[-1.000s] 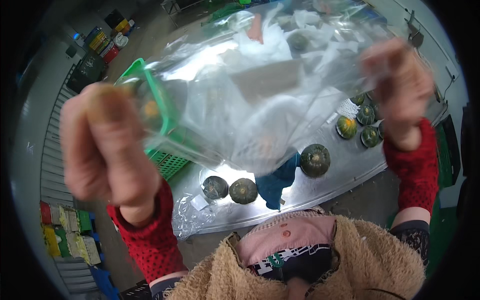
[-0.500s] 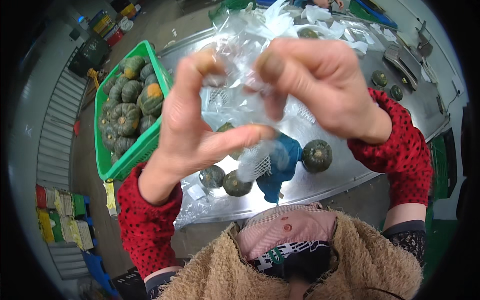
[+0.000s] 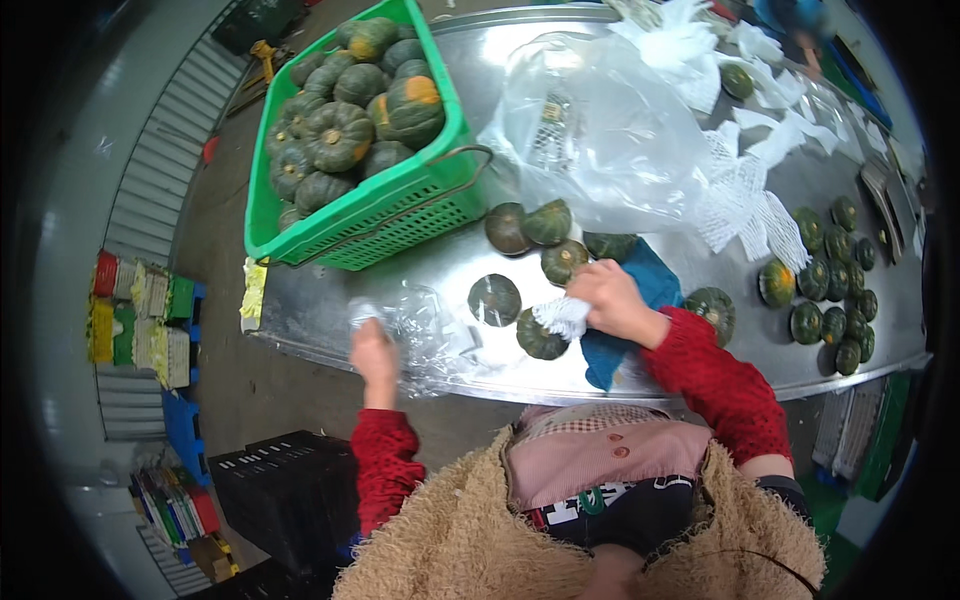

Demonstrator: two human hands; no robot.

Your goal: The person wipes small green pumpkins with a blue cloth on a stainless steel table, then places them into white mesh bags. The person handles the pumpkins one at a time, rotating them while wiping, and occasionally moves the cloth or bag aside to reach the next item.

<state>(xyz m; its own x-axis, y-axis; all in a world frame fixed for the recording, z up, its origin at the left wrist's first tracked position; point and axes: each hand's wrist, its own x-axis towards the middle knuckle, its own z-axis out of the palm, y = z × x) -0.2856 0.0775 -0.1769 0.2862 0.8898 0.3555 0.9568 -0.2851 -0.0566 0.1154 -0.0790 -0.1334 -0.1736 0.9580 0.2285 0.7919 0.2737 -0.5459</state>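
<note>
My left hand (image 3: 376,352) is closed at the steel table's front left, on what looks like pale plastic (image 3: 365,312), beside crumpled clear film (image 3: 420,330). My right hand (image 3: 608,295) grips a white foam net (image 3: 562,318) over a green squash (image 3: 540,338), next to a blue cloth (image 3: 650,270). Another squash (image 3: 494,298) sits between the hands, with several more (image 3: 563,260) just behind them.
A green crate (image 3: 450,175) heaped with squashes stands at back left on the table (image 3: 300,310). A large clear bag (image 3: 600,130), white nets (image 3: 745,200) and several small squashes (image 3: 838,278) occupy the right. Black crates (image 3: 280,480) stand lower left; another person's arm (image 3: 810,45) shows at back right.
Both hands have lowered from the raised plastic to the table and moved apart. A large bag now lies at the back; my right hand has taken hold of a foam net.
</note>
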